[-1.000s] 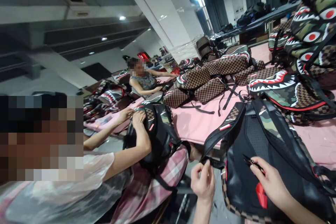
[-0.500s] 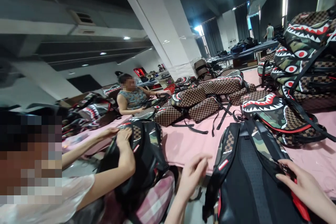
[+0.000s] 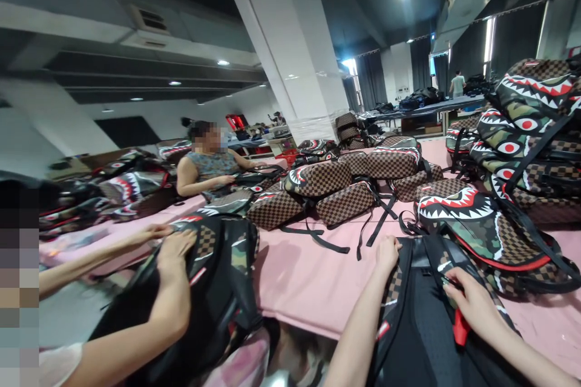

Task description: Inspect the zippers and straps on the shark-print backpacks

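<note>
A black backpack (image 3: 436,326) with checkered and camouflage shoulder straps leans against the table edge in front of me, its padded back facing me. My left hand (image 3: 388,254) is closed at its upper left edge, pinching the top of the left strap; the fingertips are partly hidden. My right hand (image 3: 469,296) is closed over the right strap around a red-handled tool (image 3: 460,328). It looks like thread snips, with a dark tip showing by the fingers and most of it covered.
At left, a co-worker's hands (image 3: 177,248) work on another black backpack (image 3: 213,278). Shark-mouth backpacks (image 3: 472,224) lie on the pink-covered table (image 3: 299,278), with a tall stack (image 3: 521,127) at right. Another person (image 3: 211,163) sits across the table.
My left hand has moved up and right from beside the backpack to its top edge. My right hand, with the red-handled tool, has shifted left and slightly up over the strap.
</note>
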A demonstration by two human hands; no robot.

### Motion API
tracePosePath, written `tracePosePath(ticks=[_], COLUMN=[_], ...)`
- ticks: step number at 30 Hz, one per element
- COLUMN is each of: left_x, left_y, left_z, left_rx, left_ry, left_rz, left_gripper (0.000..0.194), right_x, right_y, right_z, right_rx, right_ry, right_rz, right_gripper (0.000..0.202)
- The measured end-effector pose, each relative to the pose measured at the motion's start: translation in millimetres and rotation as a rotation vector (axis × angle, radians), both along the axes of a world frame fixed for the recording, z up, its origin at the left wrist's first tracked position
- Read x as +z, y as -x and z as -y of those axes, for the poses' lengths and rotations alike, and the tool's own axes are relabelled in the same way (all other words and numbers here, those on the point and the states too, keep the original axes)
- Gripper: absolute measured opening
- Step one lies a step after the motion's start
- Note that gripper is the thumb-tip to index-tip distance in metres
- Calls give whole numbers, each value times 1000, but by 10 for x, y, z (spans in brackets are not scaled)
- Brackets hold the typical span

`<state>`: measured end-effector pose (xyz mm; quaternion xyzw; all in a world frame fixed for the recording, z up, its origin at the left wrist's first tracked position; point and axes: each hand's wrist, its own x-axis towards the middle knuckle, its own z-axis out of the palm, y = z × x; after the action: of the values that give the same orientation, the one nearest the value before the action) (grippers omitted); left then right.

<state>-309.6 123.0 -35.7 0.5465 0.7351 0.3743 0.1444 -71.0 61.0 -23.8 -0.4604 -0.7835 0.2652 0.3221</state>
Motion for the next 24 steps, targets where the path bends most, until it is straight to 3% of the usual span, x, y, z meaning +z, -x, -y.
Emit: tracePosePath(ticks=[5, 10, 17, 22, 24], left_x=[-238, -311, -306, -215, -172], left_y=[134, 170, 150, 380, 504], left_z=[63, 139, 183, 300, 369], left_rx=[174, 216, 211, 314, 276], left_ry=[-82, -182, -257, -305, -284], left_rz=[115, 180, 202, 173, 149], left_gripper=[18, 15, 14, 28, 37], right_x=[5, -56, -148, -308, -371], right_y=[656, 1088, 1234, 1168, 1126], right_z=[-417, -663, -728, -763, -772], right_rx=[4, 40, 91, 57, 52], right_ry=[-53, -57, -73, -37, -26], right_rz=[245, 315, 332, 260, 226], right_gripper=[10, 9, 9, 12, 13])
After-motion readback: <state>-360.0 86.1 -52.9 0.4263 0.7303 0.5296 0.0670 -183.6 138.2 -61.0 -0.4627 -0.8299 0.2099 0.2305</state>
